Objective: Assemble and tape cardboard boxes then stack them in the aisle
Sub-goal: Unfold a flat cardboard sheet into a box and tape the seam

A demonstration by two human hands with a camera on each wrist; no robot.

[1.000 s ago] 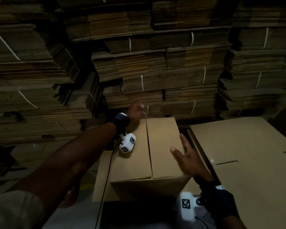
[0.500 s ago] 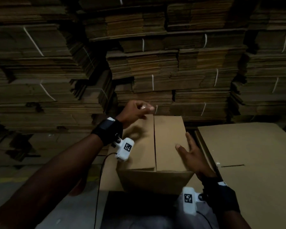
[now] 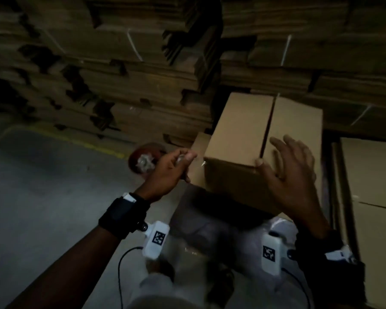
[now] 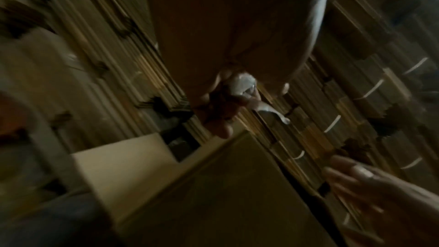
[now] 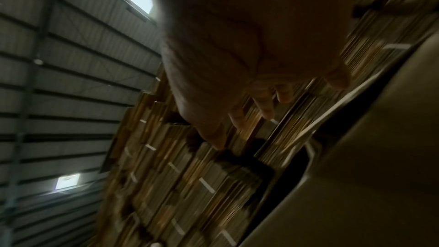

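A closed brown cardboard box (image 3: 239, 130) stands in front of me, its two top flaps meeting in a dark seam. My right hand (image 3: 285, 168) lies flat on its top near the front edge with the fingers spread and the thumb over the edge. My left hand (image 3: 176, 163) is just left of the box's near corner and pinches a crumpled strip of clear tape (image 4: 247, 85), whose loose end trails off. A blurred reddish-brown roll (image 3: 143, 159) with a pale hub shows just behind that hand. The box (image 4: 213, 185) and right hand (image 4: 356, 177) also appear in the left wrist view.
Strapped bundles of flat cardboard (image 3: 143, 63) wall off the back. Flat cardboard sheets (image 3: 370, 186) lie to the right of the box. Grey concrete floor (image 3: 42, 197) with a yellow line (image 3: 76, 139) spreads to the left. My legs are below the box.
My left hand came back from the box's far edge to beside its near left corner, still pinching tape. My right hand slid to the front edge. The view swung left and down.
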